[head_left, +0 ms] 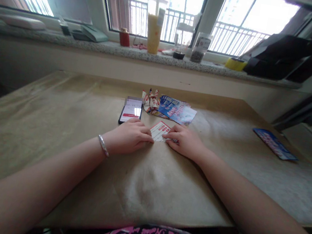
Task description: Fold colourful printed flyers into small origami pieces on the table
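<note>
A small printed sheet of paper [158, 131], white with red marks and a red edge, lies on the table between my hands, turned cornerwise. My left hand [131, 136] wears a silver bracelet, and its bent fingers grip the sheet's left corner. From the other side, my right hand [186, 142] has thumb and fingers closed on the right part, covering that end. Just beyond my left hand rests a phone [131, 112] with its screen lit. Behind the sheet sit folded paper pieces [151, 101] in white and red, beside blue printed leaflets [177, 110].
Another blue leaflet [274, 144] lies at the right of the table [80, 176]. Along the windowsill [96, 46] stand a tall cup of yellow drink [153, 32], a clear cup with a straw [182, 41], a jar [201, 48] and a black bag [273, 59].
</note>
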{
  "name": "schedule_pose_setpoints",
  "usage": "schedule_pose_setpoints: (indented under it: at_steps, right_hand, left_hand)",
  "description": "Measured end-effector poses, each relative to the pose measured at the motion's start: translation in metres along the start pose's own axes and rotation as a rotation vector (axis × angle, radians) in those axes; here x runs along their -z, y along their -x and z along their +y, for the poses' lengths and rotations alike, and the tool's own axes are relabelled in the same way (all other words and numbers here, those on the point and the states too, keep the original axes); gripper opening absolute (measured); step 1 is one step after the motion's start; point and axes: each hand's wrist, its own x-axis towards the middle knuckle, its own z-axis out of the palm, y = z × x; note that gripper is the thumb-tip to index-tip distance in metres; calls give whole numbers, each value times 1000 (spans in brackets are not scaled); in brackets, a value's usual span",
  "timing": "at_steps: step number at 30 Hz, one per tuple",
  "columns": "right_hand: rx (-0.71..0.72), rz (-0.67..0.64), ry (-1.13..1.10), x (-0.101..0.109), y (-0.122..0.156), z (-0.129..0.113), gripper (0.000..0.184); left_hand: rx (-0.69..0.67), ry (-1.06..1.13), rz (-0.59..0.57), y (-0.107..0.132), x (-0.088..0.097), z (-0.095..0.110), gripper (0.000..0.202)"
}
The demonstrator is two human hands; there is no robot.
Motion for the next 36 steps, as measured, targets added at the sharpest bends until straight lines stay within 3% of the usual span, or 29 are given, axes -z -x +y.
schedule_pose_setpoints:
  at_steps: [36]
  right_hand:
    - [46, 0, -18, 0, 2, 7, 27]
  left_hand:
    - [26, 120, -160, 11, 19, -19, 36]
